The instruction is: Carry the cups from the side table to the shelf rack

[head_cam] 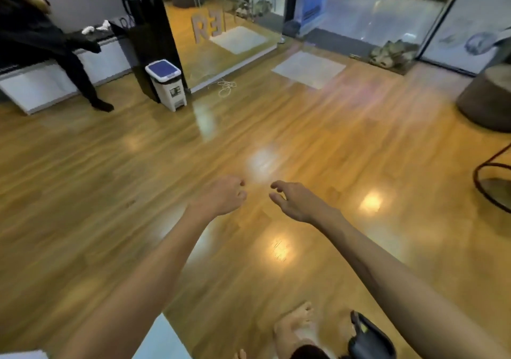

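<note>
Hands first: I have two of them out ahead of me, both bare and both carrying nothing. My left hand (224, 195) hangs with its fingers loosely curled, knuckles up, nothing in its grasp. My right hand (293, 199) sits just beside it, a small gap between them, fingers relaxed and a little spread, thumb apart from the rest, likewise holding nothing. I can see no cup anywhere in view, nor a side table or shelf rack, so I cannot tell where the cups are.

Below my arms lies a wooden floor (138, 170), glossy, with several bright patches of reflected light. One bare foot (296, 322) of mine shows near the bottom edge, and one dark slipper (369, 336) lies just to its right.

Farther off on the left stands one small white pedal bin (167, 83) with a blue lid, set against a dark pillar (150, 32). One loose tangle of pale cord (225, 86) lies on the floor just right of the bin. One person in dark clothing (55, 41) sits on a low bench at the far left. One round brown pouf (488, 99) stands at the right edge, well apart from my hands.
</note>
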